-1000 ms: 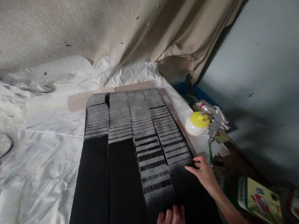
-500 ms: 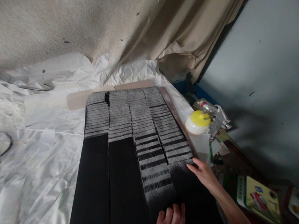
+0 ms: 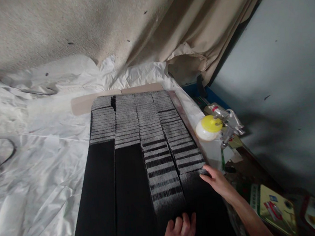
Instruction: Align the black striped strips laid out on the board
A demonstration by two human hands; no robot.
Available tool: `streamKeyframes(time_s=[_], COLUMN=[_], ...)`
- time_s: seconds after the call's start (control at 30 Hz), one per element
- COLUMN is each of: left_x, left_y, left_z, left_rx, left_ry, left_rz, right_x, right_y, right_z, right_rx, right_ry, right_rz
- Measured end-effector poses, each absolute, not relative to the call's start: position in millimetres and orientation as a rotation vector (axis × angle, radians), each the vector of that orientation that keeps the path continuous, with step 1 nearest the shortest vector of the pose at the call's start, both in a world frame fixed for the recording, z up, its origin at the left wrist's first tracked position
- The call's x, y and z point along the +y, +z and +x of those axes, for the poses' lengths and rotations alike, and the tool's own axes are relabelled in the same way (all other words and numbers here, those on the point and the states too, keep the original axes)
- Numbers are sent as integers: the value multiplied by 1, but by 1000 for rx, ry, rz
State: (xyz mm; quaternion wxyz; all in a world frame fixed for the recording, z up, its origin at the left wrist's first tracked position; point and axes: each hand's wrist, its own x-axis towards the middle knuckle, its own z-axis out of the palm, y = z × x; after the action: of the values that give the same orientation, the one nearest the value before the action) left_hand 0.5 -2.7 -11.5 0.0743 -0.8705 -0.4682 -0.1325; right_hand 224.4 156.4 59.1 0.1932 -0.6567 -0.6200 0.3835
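Observation:
Rows of overlapping black strips (image 3: 139,161) lie on a board, their far parts dusted grey-white. My left hand (image 3: 180,233) rests flat on the black strips at the bottom edge, fingers stretched out and apart. My right hand (image 3: 217,182) reaches to the right-hand row, its fingertips pinching the edge of a strip (image 3: 203,172) where the grey part meets the black.
White plastic sheeting (image 3: 31,155) covers the surface to the left, with black cables (image 3: 0,162) on it. A spray gun with a yellow-lidded cup (image 3: 217,124) sits right of the board. Tins and boxes (image 3: 273,211) lie at the lower right. Beige cloth (image 3: 182,35) hangs behind.
My right hand has slid slightly forward and closed its fingertips on the strip edge. The left hand has barely moved.

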Motion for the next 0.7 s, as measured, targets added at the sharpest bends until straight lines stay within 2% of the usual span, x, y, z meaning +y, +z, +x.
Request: streamKeyframes(time_s=[0.2,0.5,0.7], left_x=[-3,-3,-3], left_y=[-7,-6,-4], left_z=[-1,-1,-1], left_rx=[-1391,-1374,-1384], left_ry=[-379,-369,-337], left_rz=[-2639,-2656,-2657], right_x=[156,151,144], right_y=[61,67,86], right_z=[226,232,234], right_rx=[-1748,-1587,-1467], right_ry=[1097,1381,1305], right_rz=[-1807,-1671,-1777])
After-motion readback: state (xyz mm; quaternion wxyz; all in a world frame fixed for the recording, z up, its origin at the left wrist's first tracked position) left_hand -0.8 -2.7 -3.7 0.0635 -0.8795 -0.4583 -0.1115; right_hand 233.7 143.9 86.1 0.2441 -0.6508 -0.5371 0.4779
